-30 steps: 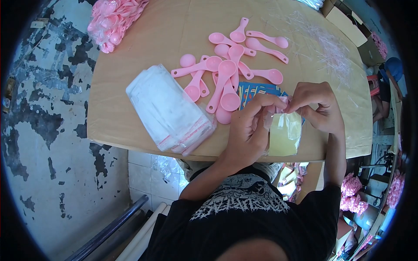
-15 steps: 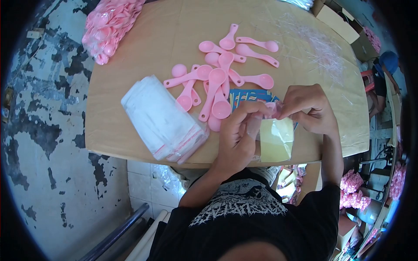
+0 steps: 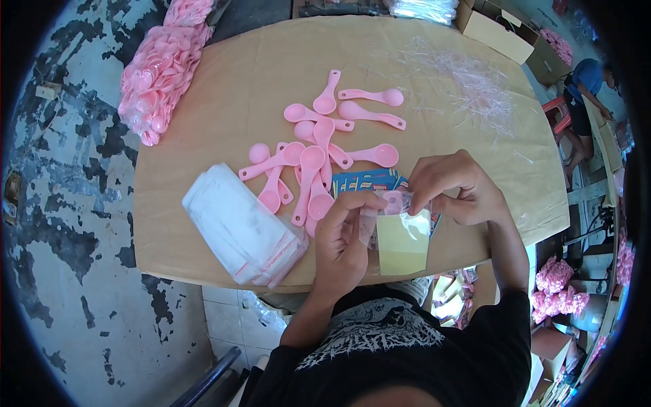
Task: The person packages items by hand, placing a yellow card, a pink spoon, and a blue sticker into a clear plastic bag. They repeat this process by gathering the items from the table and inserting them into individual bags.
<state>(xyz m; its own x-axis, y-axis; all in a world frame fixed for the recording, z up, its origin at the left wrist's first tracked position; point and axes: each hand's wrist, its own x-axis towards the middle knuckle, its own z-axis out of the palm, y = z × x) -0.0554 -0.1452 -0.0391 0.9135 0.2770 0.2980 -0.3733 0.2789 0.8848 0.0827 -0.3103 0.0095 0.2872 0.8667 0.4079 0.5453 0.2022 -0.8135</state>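
clear plastic sleeve (image 3: 401,241): near table (image 3: 203,224) edge, mouth pinched shut between left hand (image 3: 346,241) and right hand (image 3: 451,186) fingertips; pink scoop (image 3: 392,201) at its top.

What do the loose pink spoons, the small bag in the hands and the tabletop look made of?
Pink spoons: moulded plastic, smooth, slightly glossy, one even colour. Small bag: thin clear plastic film, see-through with glints; pale yellow sheet shows through. Tabletop: matte brown, likely cardboard or kraft paper; no grain visible.
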